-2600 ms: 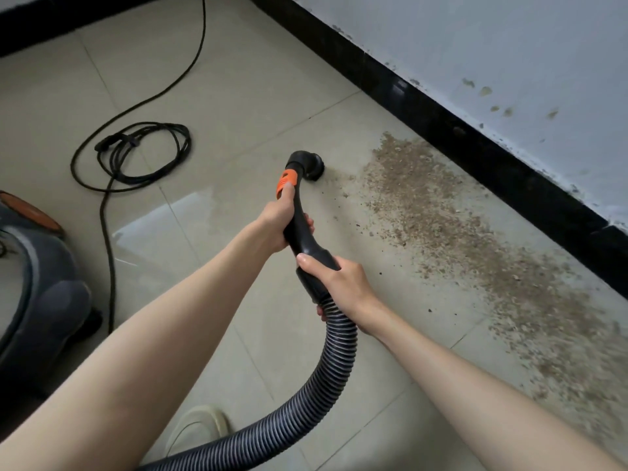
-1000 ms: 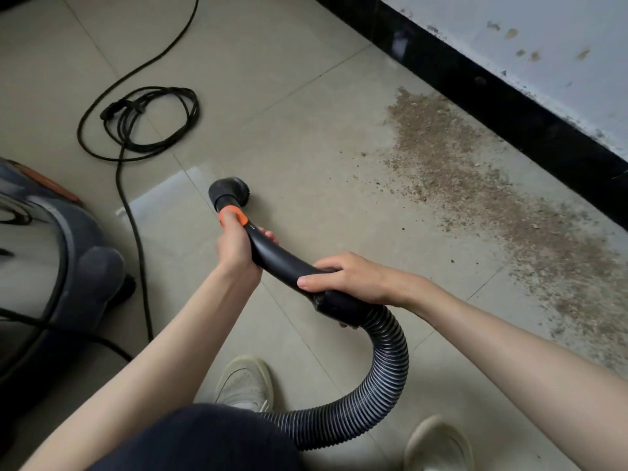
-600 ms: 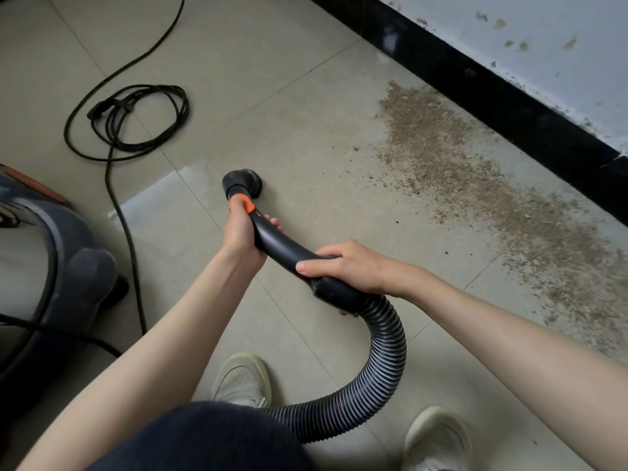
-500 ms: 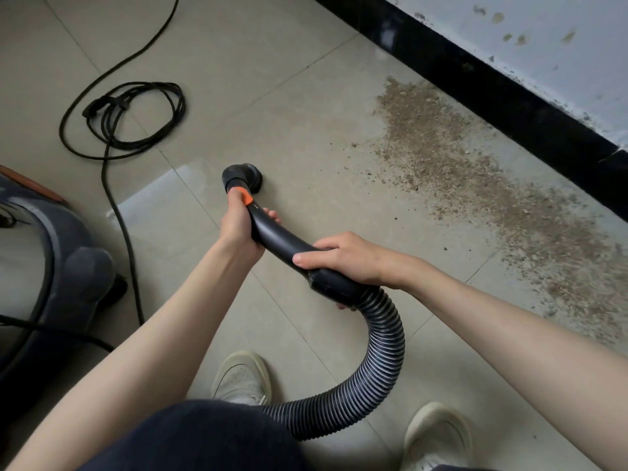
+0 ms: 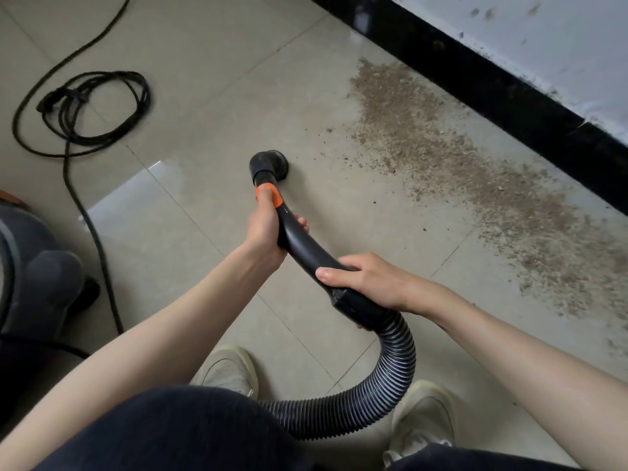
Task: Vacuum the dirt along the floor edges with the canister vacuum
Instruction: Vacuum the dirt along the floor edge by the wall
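The fingers of the left hand curl round the black handle just under its orange band, and the right hand grips the handle's thick end where the ribbed hose joins. The round nozzle sits on clean floor tile, apart from the dirt — so I think the sucking-up step is only starting, and next the nozzle must slide right, toward the black wall edge. The dirt looks like brown crumbs in a long strip beside that edge — thick and spread wide.

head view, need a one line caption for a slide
Both hands, left hand ahead of right hand, grip the vacuum wand, round brush nozzle on tile short of the dirt.
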A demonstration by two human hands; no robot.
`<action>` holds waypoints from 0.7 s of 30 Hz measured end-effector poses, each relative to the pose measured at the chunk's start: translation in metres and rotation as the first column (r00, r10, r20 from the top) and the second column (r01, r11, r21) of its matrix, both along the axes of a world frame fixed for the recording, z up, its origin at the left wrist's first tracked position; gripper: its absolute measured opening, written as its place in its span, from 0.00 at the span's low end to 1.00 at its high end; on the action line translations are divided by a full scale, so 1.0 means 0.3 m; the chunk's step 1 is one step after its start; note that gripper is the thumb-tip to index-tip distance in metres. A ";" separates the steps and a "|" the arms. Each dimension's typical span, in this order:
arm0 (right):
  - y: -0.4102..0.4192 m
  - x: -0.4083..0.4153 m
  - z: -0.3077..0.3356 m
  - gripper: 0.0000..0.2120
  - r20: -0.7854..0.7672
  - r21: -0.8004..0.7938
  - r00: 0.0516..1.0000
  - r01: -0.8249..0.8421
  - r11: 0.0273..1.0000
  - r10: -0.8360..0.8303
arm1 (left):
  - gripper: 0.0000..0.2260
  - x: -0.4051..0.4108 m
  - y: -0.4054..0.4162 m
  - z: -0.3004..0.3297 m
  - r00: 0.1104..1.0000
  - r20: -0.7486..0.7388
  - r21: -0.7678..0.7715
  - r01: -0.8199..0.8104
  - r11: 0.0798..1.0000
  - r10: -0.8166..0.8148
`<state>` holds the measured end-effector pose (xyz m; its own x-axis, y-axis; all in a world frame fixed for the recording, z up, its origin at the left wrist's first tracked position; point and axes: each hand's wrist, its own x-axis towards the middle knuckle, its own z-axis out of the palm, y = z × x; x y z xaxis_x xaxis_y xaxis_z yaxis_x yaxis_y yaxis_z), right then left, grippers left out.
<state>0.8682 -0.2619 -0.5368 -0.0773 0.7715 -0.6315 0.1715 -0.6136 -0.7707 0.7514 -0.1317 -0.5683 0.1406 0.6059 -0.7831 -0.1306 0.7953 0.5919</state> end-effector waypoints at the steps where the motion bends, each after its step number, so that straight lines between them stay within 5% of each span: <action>1: -0.012 -0.001 -0.002 0.16 0.000 -0.001 1.000 0.003 1.000 -0.003 | 0.14 0.004 -0.007 -0.003 1.000 0.005 -0.004 0.013 1.000 -0.013; 10: -0.019 0.002 -0.029 0.20 0.133 0.079 0.978 0.150 0.985 -0.160 | 0.16 0.072 0.035 0.005 0.991 0.043 -0.042 0.129 0.991 -0.127; 21: 0.182 0.040 -0.009 0.21 0.100 0.090 0.963 0.241 0.966 -0.250 | 0.13 0.169 0.225 0.054 0.986 0.042 0.013 0.162 0.987 -0.163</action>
<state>0.8802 -0.2074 -0.5395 0.1869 0.8045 -0.5637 0.1094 -0.5873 -0.8019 0.8022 -0.0644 -0.5521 0.2713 0.5798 -0.7682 -0.0258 0.8023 0.5964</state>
